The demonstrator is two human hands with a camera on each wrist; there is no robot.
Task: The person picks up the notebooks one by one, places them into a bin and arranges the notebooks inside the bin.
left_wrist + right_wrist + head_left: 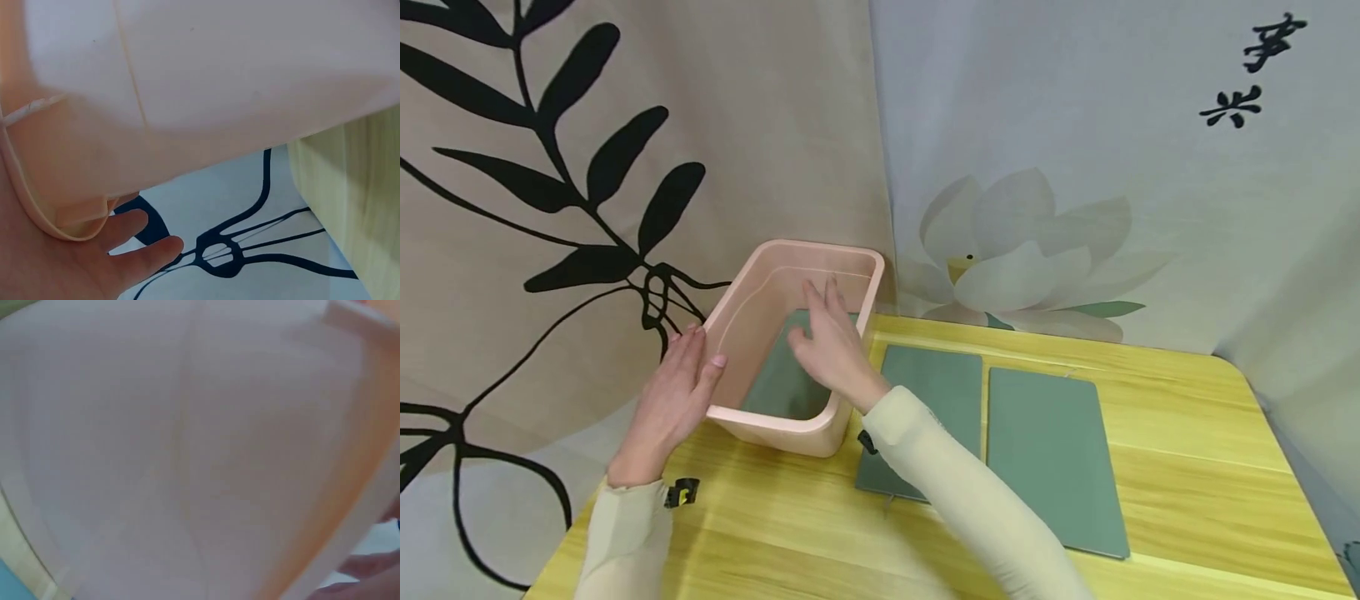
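A pink plastic bin (782, 423) stands at the table's back left. Flat inside it lies a dark green notebook (786, 379), partly covered from view by my right hand. My left hand (672, 400) rests along the bin's left rim, fingers fairly straight; in the left wrist view its fingers (150, 257) reach out past the rim's corner. Over the bin's opening, my right hand (833, 342) has its fingers extended and holds nothing. The right wrist view is mostly filled by the bin's outer wall (175, 450).
Two more green notebooks lie side by side on the wooden table (1195, 467): one notebook (936, 383) partly under my right forearm, the other notebook (1048, 450) farther right. Printed curtains (805, 125) hang close behind the bin and table.
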